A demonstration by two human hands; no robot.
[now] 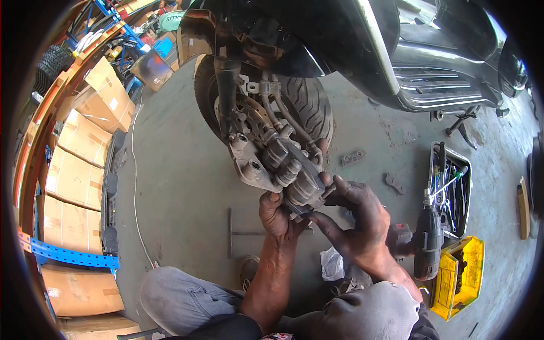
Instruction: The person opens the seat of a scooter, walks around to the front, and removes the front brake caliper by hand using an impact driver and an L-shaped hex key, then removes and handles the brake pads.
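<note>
A dirty, greasy brake caliper (303,184) hangs on its hoses beside the front wheel (311,107) of a black scooter. My left hand (277,218) grips its lower end from below, the thumb on the near side and the other fingers mostly hidden behind it. From the right, my right hand (360,218) curls round the lower right edge, forefinger and thumb at the caliper; any small part between them is hard to make out. A grey metal bracket (249,164) with round holes sits against the caliper's left side. Both hands are blackened with grease.
On the floor lie a worn brake pad (394,182), a small holed metal part (352,158) and a T-handle wrench (231,233). At right are a cordless impact driver (428,243), a tool tray (467,198) and a yellow bin (479,266). Cardboard boxes (76,181) line the left.
</note>
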